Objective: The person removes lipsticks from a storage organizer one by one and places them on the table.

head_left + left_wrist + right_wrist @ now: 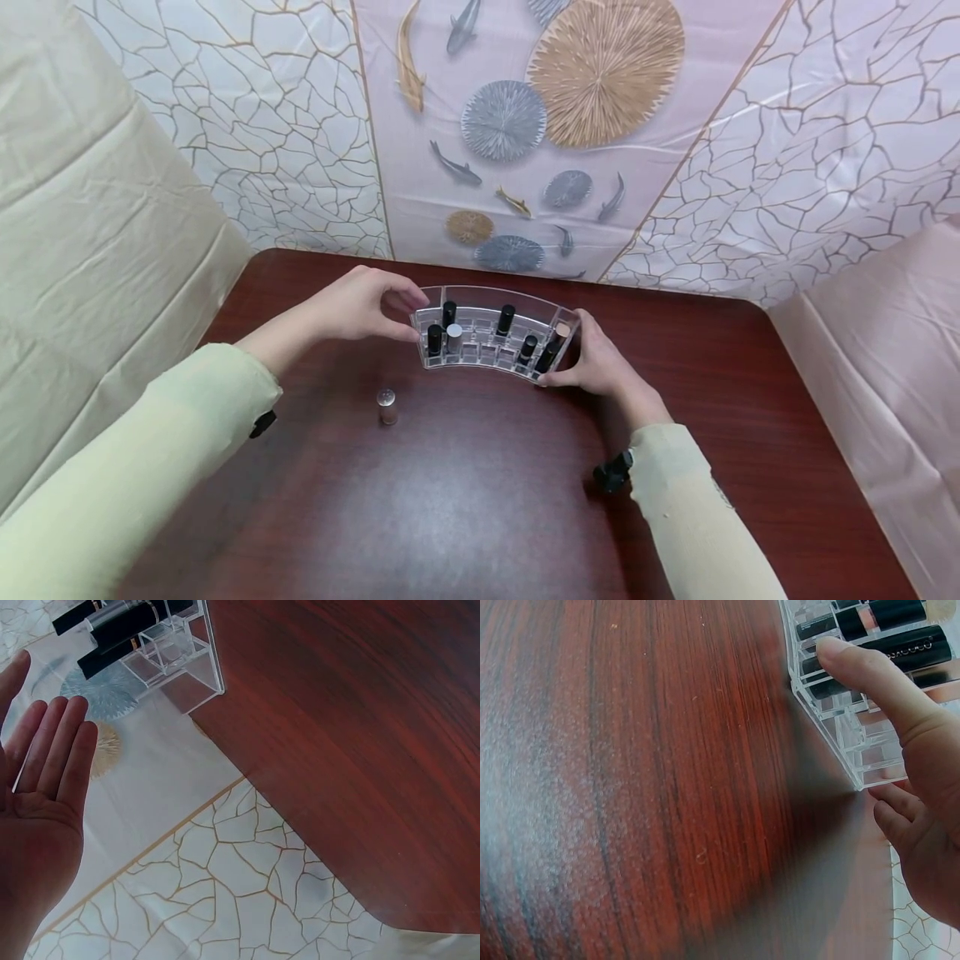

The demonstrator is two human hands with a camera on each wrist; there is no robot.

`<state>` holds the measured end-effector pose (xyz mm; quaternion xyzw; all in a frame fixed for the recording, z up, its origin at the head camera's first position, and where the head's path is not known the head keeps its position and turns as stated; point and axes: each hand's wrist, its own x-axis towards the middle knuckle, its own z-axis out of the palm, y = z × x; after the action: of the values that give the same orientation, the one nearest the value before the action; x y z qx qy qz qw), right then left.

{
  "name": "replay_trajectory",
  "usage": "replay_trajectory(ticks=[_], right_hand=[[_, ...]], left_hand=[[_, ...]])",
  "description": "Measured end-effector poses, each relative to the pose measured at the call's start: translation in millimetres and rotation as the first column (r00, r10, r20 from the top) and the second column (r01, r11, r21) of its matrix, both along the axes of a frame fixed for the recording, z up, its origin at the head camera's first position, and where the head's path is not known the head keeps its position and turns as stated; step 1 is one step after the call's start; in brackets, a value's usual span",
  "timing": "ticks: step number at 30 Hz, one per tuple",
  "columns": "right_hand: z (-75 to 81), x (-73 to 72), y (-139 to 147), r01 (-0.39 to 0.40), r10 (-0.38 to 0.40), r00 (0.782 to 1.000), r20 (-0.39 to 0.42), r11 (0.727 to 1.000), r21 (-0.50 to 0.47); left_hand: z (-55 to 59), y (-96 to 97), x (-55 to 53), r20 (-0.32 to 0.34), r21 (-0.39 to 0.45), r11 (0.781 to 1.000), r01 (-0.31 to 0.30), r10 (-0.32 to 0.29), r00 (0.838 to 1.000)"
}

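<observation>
A clear curved lipstick organizer (487, 353) with stepped compartments stands toward the back of the table. Several tubes, mostly black-capped, sit in its slots; one has a silver-white cap (454, 335). My right hand (603, 367) grips the organizer's right end, thumb in front and fingers behind, as the right wrist view shows. At the opposite end my left hand (363, 307) is held with fingers and thumb spread, close by the left side. In the left wrist view the fingers of that hand (45, 817) look extended, with nothing in them.
A small tube with a clear shiny top (387, 408) stands alone on the dark red wooden table (465, 483), in front of the organizer's left end. Patterned cloth (292, 125) hangs behind the table's back edge, and plain pale cloth (97, 208) lines the left side.
</observation>
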<state>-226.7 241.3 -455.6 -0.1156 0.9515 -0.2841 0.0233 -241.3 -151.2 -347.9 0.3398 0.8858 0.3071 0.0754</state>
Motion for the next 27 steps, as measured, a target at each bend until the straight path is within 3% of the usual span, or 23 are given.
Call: replay_trajectory(ticks=[5, 13, 21, 27], right_hand=[[-0.6, -0.7, 1, -0.003, 0.003, 1.0, -0.003, 1.0, 0.0], [-1.8, -1.9, 2, -0.013, 0.013, 1.0, -0.01, 1.0, -0.009], [-1.3, -1.4, 1, -0.014, 0.014, 1.0, -0.005, 1.0, 0.008], [-0.7, 0.1, 1, -0.009, 0.009, 1.0, 0.0, 1.0, 0.002]], left_hand=[[-5.6, 4.1, -6.6, -0.012, 0.015, 1.0, 0.003, -0.002, 1.0], [-26.7, 10.8, -13.9, 0.002, 0.06, 0.997, -0.037, 0.037, 0.999], [-40.3, 14.5, -15.1, 0.03, 0.062, 0.997, -0.052, 0.05, 0.998], [-48.2, 14.5, -14.9, 0.003, 0.038, 0.998, -0.057, 0.057, 0.998]])
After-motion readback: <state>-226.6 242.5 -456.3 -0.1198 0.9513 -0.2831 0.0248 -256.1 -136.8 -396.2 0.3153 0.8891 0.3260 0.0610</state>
